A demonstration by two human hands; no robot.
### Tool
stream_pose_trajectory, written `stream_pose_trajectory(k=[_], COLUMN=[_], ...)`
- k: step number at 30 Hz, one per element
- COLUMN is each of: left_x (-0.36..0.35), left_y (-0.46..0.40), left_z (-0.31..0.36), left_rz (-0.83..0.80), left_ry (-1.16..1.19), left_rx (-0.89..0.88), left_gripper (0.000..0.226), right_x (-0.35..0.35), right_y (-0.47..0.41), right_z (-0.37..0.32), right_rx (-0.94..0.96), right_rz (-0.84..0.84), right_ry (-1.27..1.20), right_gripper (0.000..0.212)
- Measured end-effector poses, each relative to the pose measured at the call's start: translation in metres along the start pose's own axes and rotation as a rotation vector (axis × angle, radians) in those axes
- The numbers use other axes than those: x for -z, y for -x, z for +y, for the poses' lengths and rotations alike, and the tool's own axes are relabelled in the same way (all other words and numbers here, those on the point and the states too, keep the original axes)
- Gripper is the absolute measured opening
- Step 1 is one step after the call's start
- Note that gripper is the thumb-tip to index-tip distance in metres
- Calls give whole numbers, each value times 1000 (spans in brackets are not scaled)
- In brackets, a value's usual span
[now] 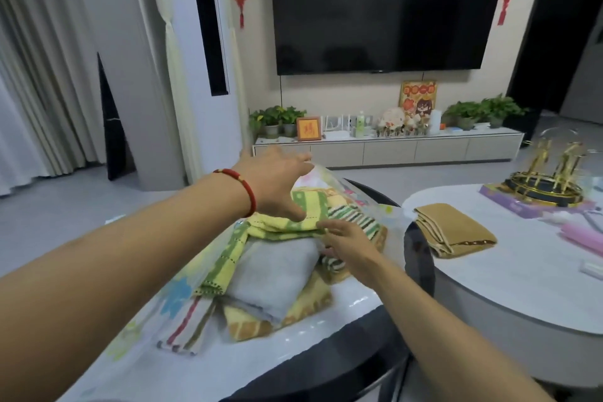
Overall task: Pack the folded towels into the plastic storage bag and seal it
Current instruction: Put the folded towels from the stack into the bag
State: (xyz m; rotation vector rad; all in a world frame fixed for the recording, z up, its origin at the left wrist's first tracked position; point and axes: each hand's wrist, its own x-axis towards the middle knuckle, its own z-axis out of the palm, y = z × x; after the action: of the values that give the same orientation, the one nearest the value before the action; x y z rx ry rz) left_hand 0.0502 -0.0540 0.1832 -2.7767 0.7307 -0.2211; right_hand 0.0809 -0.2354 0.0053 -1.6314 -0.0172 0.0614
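One folded tan towel (455, 229) lies loose, right of my right hand (346, 240), which pinches the yellow-green striped towel (287, 222); left hand (277, 183) spread wide.

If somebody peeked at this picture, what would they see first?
Probably the two arms reaching to the middle, where the left hand and right hand work at a colourful pile of towels in a clear plastic bag. Then the big dark TV on the wall, and one brown towel alone on the table at right.
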Motion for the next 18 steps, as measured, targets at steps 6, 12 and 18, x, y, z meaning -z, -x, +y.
stream_pose_trajectory(k=[6, 12, 18], left_x=[-23, -59, -86], left_y=[-10, -29, -62], left_z=[25, 62, 95], left_rz=[53, 29, 56], left_ry=[4, 61, 98], left_rx=[-34, -103, -134], left_gripper=[82, 75, 76], right_x=[86, 184, 238], right_y=[41, 54, 25], right_z=[16, 54, 104], right_rx=[82, 73, -24], right_rz=[-1, 404, 664], right_ry=[184, 185, 714], right_gripper=[24, 31, 35])
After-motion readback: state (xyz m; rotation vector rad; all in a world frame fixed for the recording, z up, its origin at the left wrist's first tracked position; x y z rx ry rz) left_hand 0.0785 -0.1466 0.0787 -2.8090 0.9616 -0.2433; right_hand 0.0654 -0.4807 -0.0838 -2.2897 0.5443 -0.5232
